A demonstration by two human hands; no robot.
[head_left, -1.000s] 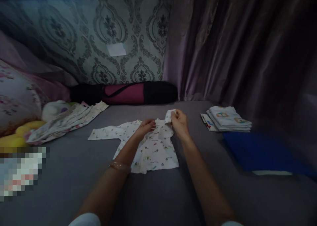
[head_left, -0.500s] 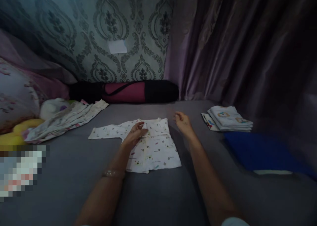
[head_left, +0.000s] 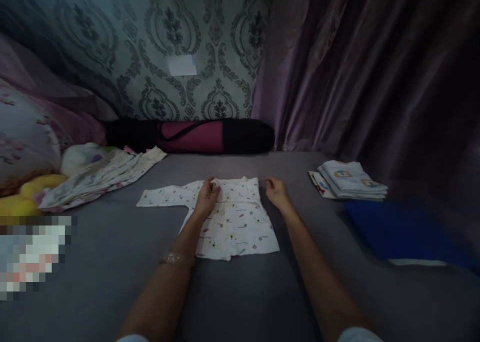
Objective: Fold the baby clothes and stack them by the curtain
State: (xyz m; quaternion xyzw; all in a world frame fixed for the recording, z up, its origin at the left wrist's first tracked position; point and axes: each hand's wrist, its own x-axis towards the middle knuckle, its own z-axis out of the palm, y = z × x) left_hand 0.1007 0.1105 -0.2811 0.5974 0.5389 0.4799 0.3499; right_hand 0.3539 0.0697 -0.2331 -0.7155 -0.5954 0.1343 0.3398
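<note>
A small white baby shirt (head_left: 240, 227) with a scattered print lies on the grey sheet. Its left sleeve stretches out sideways, while the right sleeve is folded in across the chest. My left hand (head_left: 207, 198) is over the shirt's upper left by the collar, its fingers bent and closed on the cloth; the fingertips are partly hidden. Just off the shirt's right edge is my right hand (head_left: 277, 193), fingers curled together, with nothing visible in them.
Folded white cloths (head_left: 348, 179) are stacked at right, behind a blue flat item (head_left: 405, 232). Rumpled printed clothing (head_left: 101, 179) and plush toys (head_left: 80, 159) lie at left. A black and pink long bag (head_left: 195, 136) rests along the wall; a curtain (head_left: 318, 82) hangs at right.
My left hand has come down at the collar and its fingers have drawn together. My right hand has lowered slightly beside the shirt, its fingers more curled. The view has shifted a little.
</note>
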